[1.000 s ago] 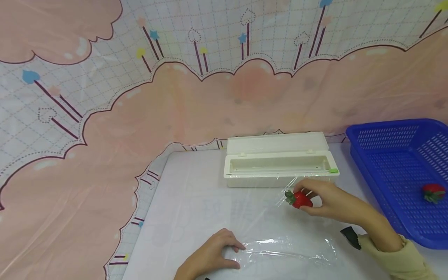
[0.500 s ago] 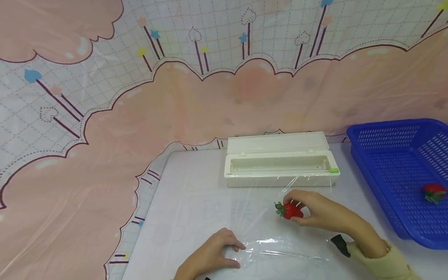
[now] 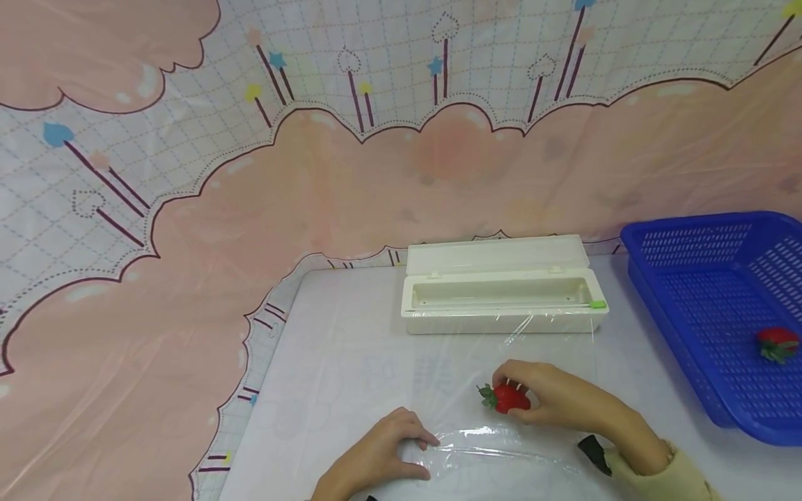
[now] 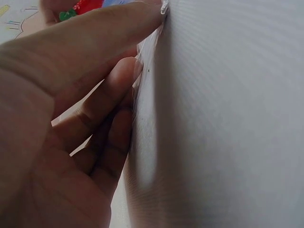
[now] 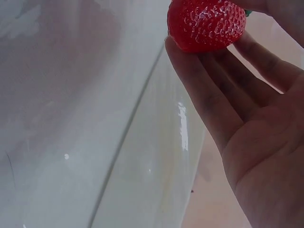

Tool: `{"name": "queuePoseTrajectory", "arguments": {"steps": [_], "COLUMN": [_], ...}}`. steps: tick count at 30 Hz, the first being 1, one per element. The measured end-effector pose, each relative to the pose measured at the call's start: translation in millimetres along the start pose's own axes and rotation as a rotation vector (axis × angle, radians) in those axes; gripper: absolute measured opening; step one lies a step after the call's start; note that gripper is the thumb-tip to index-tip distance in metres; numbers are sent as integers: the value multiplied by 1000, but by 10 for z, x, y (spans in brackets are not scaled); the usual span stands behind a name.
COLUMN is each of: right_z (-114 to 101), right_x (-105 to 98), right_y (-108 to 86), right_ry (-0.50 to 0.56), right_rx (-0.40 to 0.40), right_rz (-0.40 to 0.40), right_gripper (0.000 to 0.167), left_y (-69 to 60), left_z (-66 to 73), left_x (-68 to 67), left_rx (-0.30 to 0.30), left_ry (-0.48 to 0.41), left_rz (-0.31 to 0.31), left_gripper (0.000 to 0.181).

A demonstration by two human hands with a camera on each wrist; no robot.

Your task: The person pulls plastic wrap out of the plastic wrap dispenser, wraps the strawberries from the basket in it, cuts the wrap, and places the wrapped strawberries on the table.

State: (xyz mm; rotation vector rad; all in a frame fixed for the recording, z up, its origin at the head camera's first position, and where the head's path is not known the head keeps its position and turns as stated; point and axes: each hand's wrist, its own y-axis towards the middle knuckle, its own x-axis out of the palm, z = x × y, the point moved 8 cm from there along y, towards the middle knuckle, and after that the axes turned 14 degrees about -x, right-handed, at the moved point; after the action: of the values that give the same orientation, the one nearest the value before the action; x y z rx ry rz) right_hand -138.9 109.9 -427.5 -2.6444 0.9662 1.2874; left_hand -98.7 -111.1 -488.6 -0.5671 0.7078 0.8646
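Observation:
My right hand (image 3: 557, 396) pinches a red strawberry (image 3: 510, 399) with a green leafy top, held over clear plastic wrap (image 3: 495, 445). Close up in the right wrist view, the strawberry (image 5: 206, 23) sits between thumb and fingertips. At the near edge of the wrap, my left hand (image 3: 376, 452) rests on the table, thumb and index finger spread apart, fingertips touching the film. In the left wrist view the left hand's fingers (image 4: 104, 99) lie against the film and white surface. The wrap stretches from a white lidded dispenser box (image 3: 501, 323), whose lid stands raised.
A blue perforated basket (image 3: 695, 327) stands at the right, with another strawberry (image 3: 777, 344) in it. A green slider (image 3: 598, 305) sits at the right end of the box's front edge. Behind the white table (image 3: 338, 334) hangs a patterned pink cloth (image 3: 376, 202).
My right hand has carried the strawberry toward me and to the left, away from the dispenser box and over the wrap. The left hand stays in place.

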Motion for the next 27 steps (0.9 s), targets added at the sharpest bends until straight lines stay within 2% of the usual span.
{"name": "queuePoseTrajectory", "arguments": {"steps": [4, 11, 27], "right_z": [-10, 59, 116], "right_x": [69, 185, 306], "right_y": [13, 20, 23], "right_ry": [-12, -8, 7], "right_rx": [-14, 36, 58], "right_rz": [-6, -45, -94], "right_gripper": [30, 29, 31], "left_y": [0, 2, 20], "left_z": [1, -8, -10], "left_x": [2, 8, 3], "left_rx": [4, -6, -7], "left_ry": [-2, -3, -21], "left_rz": [1, -5, -10], "left_gripper": [34, 33, 33]}}
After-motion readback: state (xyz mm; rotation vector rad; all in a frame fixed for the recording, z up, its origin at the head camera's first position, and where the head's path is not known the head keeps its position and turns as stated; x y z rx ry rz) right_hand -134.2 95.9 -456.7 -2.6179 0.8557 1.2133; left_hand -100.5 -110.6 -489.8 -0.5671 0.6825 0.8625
